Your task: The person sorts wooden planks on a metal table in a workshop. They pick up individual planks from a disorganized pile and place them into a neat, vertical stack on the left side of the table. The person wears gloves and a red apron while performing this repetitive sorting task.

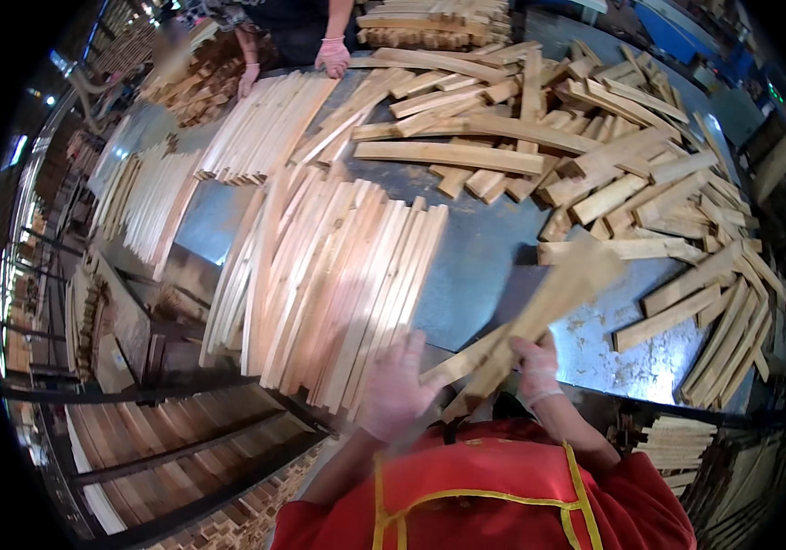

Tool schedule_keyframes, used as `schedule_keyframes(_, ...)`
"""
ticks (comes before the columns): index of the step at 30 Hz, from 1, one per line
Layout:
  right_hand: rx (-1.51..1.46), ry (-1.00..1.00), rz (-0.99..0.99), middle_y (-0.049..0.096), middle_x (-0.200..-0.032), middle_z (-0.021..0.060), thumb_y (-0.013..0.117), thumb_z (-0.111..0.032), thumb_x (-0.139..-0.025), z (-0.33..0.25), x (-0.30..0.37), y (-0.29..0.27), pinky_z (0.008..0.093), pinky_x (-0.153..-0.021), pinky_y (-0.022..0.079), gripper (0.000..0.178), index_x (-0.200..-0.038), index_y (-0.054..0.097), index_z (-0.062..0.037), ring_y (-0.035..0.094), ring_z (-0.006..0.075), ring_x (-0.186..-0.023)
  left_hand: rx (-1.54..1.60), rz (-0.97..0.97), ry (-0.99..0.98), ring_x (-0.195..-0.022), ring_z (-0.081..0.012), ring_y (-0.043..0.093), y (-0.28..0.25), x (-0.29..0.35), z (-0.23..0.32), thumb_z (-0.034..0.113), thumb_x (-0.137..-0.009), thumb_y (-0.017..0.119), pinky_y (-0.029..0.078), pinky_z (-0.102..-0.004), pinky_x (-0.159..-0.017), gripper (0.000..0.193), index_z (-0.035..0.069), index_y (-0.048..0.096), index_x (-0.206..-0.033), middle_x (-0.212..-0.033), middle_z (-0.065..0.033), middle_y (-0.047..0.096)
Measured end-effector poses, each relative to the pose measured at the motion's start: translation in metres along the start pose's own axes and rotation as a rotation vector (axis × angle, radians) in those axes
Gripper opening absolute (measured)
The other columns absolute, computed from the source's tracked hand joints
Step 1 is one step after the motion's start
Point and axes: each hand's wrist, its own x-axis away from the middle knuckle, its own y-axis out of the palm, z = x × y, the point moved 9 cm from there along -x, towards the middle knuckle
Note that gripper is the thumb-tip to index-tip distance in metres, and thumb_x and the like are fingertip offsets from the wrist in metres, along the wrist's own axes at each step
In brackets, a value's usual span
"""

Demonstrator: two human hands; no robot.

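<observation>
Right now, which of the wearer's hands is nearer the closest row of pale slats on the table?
Left. The left hand is at the near right corner of the slat row; the right hand is farther right, gripping a blurred board.

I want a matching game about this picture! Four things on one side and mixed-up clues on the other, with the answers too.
Things
1. Right hand
2. Apron
3. Big pile of boards
4. Nearest row of pale strips

Clues
A. Jumbled, at the upper right of the picture
B. Gripping wood pieces
C. Laid side by side, left of the big pile
D. Red with yellow edging

Answers: 1-B, 2-D, 3-A, 4-C
</observation>
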Motion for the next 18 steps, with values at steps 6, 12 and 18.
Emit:
schedule_keyframes(6, 0.535, -0.040, -0.544, 0.072, -0.116, 0.0153, 0.078, -0.020, -0.091, 0.005, -0.005, 0.102, 0.0363, -0.094, 0.054, 0.061, -0.142, 0.057, 0.0033, 0.067, 0.0240, -0.105, -0.062, -0.315, -0.240, -0.139, -0.0405, 0.054, 0.067, -0.061, 0.041, 0.058, -0.082, 0.080, 0.048, -0.0488, -0.112, 0.114, 0.001, 0.027, -0.166, -0.152, -0.0253, 0.052)
schedule_keyframes(12, 1.353, -0.769, -0.413, 0.069, -0.124, 0.0174, 0.083, -0.026, -0.079, -0.175, -0.085, 0.064, 0.0411, -0.109, 0.049, 0.059, -0.132, 0.065, -0.0064, 0.064, 0.0353, -0.122, -0.204, -0.186, -0.428, -0.131, -0.0338, 0.061, 0.072, -0.085, -0.020, 0.044, -0.085, 0.077, 0.053, -0.0427, -0.105, 0.093, 0.002, 0.039, -0.159, -0.154, -0.0179, 0.050)
schedule_keyframes(18, 1.984, -0.797, -0.114, 0.068, -0.126, 0.0123, 0.089, -0.043, -0.066, -0.215, -0.173, -0.013, 0.0485, -0.118, 0.036, 0.076, -0.134, 0.065, -0.0179, 0.057, 0.0338, -0.130, -0.372, -0.133, -0.446, -0.136, -0.0323, 0.056, 0.079, -0.088, -0.021, 0.041, -0.084, 0.075, 0.046, -0.0488, -0.111, 0.081, 0.004, 0.049, -0.151, -0.158, -0.0137, 0.047)
